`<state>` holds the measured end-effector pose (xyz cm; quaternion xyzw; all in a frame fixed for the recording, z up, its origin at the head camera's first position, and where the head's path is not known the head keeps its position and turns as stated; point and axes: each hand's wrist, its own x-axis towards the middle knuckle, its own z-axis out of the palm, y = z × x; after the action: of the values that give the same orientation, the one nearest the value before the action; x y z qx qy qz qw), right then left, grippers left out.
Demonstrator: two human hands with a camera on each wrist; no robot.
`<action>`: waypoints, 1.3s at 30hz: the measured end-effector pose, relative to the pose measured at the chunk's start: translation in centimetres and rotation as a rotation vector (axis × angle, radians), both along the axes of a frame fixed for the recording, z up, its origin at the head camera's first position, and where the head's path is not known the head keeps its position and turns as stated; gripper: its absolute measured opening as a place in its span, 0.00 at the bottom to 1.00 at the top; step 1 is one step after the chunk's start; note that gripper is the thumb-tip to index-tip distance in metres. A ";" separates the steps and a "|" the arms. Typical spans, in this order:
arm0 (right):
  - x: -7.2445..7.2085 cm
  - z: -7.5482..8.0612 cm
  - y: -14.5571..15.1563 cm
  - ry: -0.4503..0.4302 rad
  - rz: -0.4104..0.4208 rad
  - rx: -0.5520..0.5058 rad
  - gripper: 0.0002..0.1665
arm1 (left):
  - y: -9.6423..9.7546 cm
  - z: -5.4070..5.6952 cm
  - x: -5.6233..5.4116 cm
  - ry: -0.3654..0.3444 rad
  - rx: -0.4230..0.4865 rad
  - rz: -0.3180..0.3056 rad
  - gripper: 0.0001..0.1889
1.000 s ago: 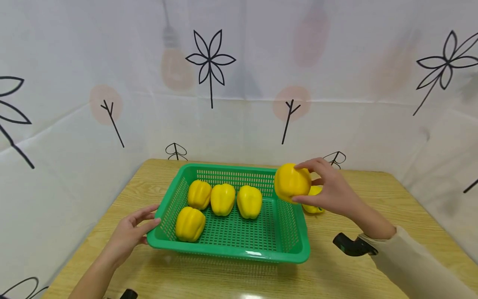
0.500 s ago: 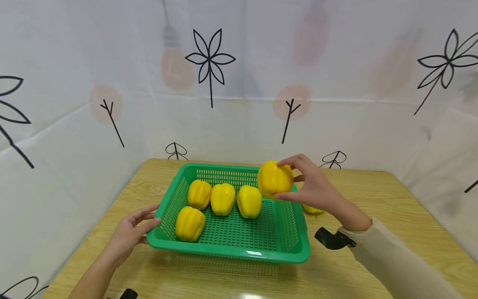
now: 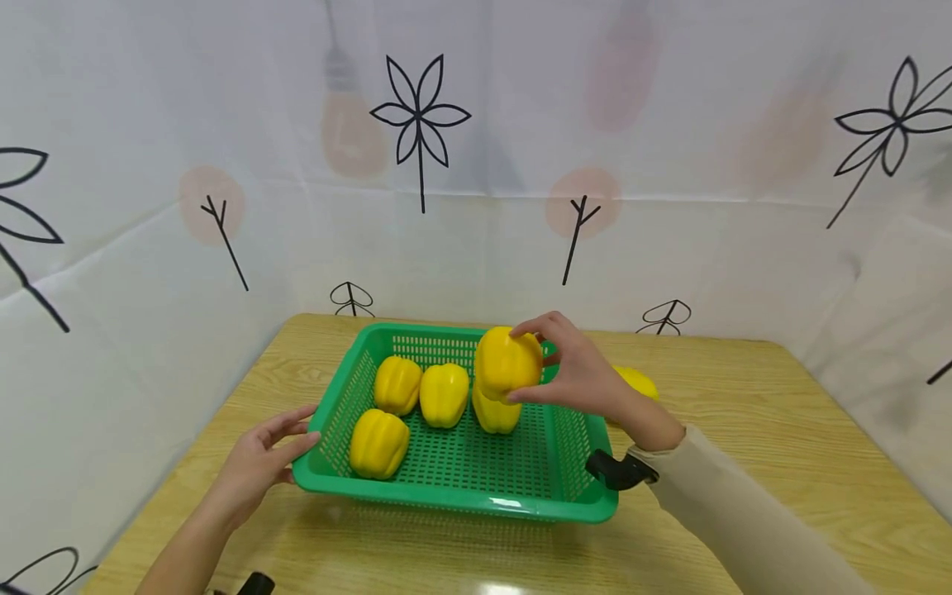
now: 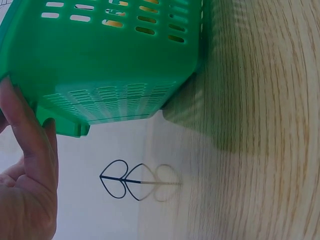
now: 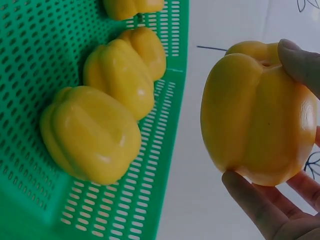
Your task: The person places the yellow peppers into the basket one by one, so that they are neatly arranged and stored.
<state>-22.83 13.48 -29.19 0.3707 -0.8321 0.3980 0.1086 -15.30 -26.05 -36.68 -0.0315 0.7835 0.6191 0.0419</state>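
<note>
My right hand (image 3: 576, 372) holds a yellow bell pepper (image 3: 504, 359) between thumb and fingertips, raised over the back half of a green plastic basket (image 3: 446, 496). In the right wrist view the pepper's lobed body (image 5: 255, 115) shows, with the thumb at one end and fingers at the other. Several more yellow peppers (image 3: 445, 395) lie in the basket toward its left and back. One of these (image 3: 497, 417) is partly covered by the held pepper. At the basket's left rim, my left hand (image 3: 256, 463) grips the edge, and its fingers (image 4: 30, 130) show against the rim in the left wrist view.
Another yellow pepper (image 3: 636, 382) lies on the wooden table (image 3: 751, 413) right of the basket, partly behind my right forearm. A white cloth (image 3: 491, 264) printed with plants hangs behind and beside the table.
My right hand has carried the held pepper left, from the basket's right edge to above the rightmost pepper of the back row. The left hand and basket have stayed put.
</note>
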 end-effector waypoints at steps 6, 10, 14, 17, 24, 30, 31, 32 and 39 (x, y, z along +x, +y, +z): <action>-1.3 -0.7 -1.2 -0.020 0.067 0.014 0.39 | 0.0 -0.1 0.1 0.006 0.000 -0.001 0.32; -2.0 -1.3 -2.0 -0.045 0.120 0.035 0.39 | 0.1 -0.1 0.0 0.016 0.009 -0.005 0.32; -2.3 -1.8 -2.9 -0.068 0.158 0.076 0.39 | 0.2 -0.1 -0.1 0.017 0.006 -0.007 0.32; -2.4 -2.0 -3.7 -0.092 0.181 0.120 0.40 | 0.2 -0.1 0.0 0.010 0.003 0.001 0.32; -2.6 -2.7 -5.7 -0.093 0.218 0.281 0.40 | 0.1 0.1 0.1 0.007 -0.011 0.003 0.32; -2.1 -4.0 -7.1 -0.111 0.248 0.436 0.40 | 0.1 0.1 0.1 0.008 -0.011 0.005 0.32; -2.1 -4.3 -7.3 -0.129 0.250 0.456 0.40 | 0.1 0.1 0.1 0.008 -0.013 0.006 0.32; -2.0 -4.6 -7.5 -0.147 0.248 0.482 0.40 | 0.1 0.1 0.1 0.008 -0.015 0.005 0.32; -1.7 -5.9 -8.1 -0.226 0.254 0.629 0.42 | 0.2 0.2 0.2 0.011 -0.018 0.010 0.32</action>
<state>-24.57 5.37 -35.08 0.4402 -0.8679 0.1713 -0.1537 -15.14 -25.89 -36.46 -0.0326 0.7890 0.6126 0.0344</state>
